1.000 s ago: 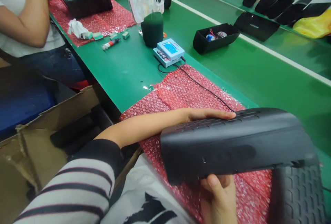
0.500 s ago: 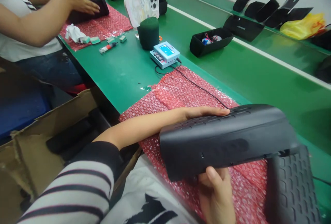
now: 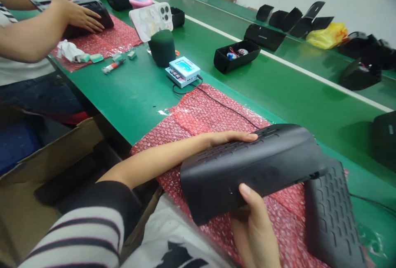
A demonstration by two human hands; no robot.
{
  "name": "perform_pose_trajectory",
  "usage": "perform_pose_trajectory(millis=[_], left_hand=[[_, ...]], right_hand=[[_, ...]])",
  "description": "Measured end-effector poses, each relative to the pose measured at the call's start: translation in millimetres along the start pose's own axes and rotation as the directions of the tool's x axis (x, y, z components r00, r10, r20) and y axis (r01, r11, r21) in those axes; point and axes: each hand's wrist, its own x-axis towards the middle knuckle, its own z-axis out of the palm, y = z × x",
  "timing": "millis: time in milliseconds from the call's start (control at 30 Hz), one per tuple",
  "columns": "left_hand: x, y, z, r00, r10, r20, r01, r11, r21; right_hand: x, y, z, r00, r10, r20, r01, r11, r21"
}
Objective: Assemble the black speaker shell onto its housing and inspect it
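Note:
A black plastic speaker housing (image 3: 247, 177) is tilted above the red bubble wrap, its smooth face toward me and its slotted grille on the upper, far side. My left hand (image 3: 235, 137) reaches across from the left and holds the grille side, with fingers stretched along it; part of this hand is hidden behind the housing. My right hand (image 3: 255, 222) grips the lower edge, its thumb pressed on the smooth face and its other fingers hidden underneath. Close by on the right lies a second slotted black housing part (image 3: 332, 214).
Red bubble wrap (image 3: 213, 107) covers the green table (image 3: 108, 98). Beyond it stand a light-blue device (image 3: 184, 72) with a cable, a dark cylinder (image 3: 162, 48) and a phone (image 3: 151, 22). An opened speaker box (image 3: 236, 55) shows wires. At left, a co-worker's hand (image 3: 77, 14) touches another housing; below is a cardboard box (image 3: 24, 202).
The view has shifted, so most things sit further left. My right thumb has moved up onto the housing's smooth face. Both hands stay on the housing.

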Motion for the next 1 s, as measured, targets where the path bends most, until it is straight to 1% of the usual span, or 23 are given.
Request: perform_pose_trajectory(millis=[33,67,100,133,233,333,400,467,567,633,733,833,900,933,1000], left_hand=[[-1,2,-3.3,0.993,-0.099,0.06,0.098,0.995,0.025],[-1,3,-6.4,0.972,-0.199,0.121,0.193,0.98,0.056],[-1,5,-9.2,0.946,-0.277,0.171,0.265,0.96,0.086],[-2,6,-11.3,0.929,-0.313,0.197,0.298,0.949,0.104],[-1,10,-13.4,0.916,-0.341,0.21,0.329,0.94,0.094],[-1,11,-11.7,0.919,-0.36,0.16,0.357,0.933,0.046],[-2,11,-10.9,0.924,-0.362,0.12,0.361,0.932,0.034],[-3,11,-11.7,0.933,-0.345,0.105,0.343,0.938,0.037],[-2,11,-17.1,0.945,-0.303,0.125,0.297,0.953,0.063],[2,11,-23.3,0.942,-0.301,0.147,0.289,0.953,0.094],[9,12,-34.7,0.931,-0.322,0.171,0.299,0.943,0.146],[12,12,-42.1,0.935,-0.314,0.164,0.282,0.94,0.19],[9,14,-40.0,0.949,-0.28,0.146,0.247,0.946,0.211],[7,17,-36.1,0.958,-0.252,0.135,0.219,0.95,0.221],[1,22,-23.0,0.976,-0.19,0.108,0.158,0.955,0.251]], right_hand=[[-1,0,2,1.0,-0.001,-0.011,0.001,1.0,0.012],[-2,1,4,1.0,-0.003,-0.029,0.004,1.0,0.029],[-3,1,6,0.999,-0.007,-0.05,0.009,0.999,0.043],[-5,1,9,0.997,-0.01,-0.07,0.014,0.999,0.052],[-7,0,14,0.993,-0.013,-0.12,0.018,0.999,0.049],[-3,2,13,0.992,0.026,-0.123,-0.022,0.999,0.031],[-1,4,10,0.993,0.044,-0.11,-0.04,0.999,0.036],[0,7,9,0.994,0.022,-0.103,-0.019,0.999,0.035],[-2,9,9,0.997,-0.065,-0.049,0.064,0.998,-0.024],[-2,9,12,0.996,-0.094,0.0,0.094,0.995,-0.036],[-3,6,20,0.994,-0.104,0.012,0.104,0.994,0.034],[-3,5,28,0.99,-0.139,0.029,0.134,0.983,0.128],[-1,6,31,0.987,-0.153,0.046,0.141,0.97,0.197],[0,8,31,0.985,-0.162,0.053,0.146,0.964,0.224],[5,8,28,0.979,-0.197,0.055,0.181,0.959,0.217]])
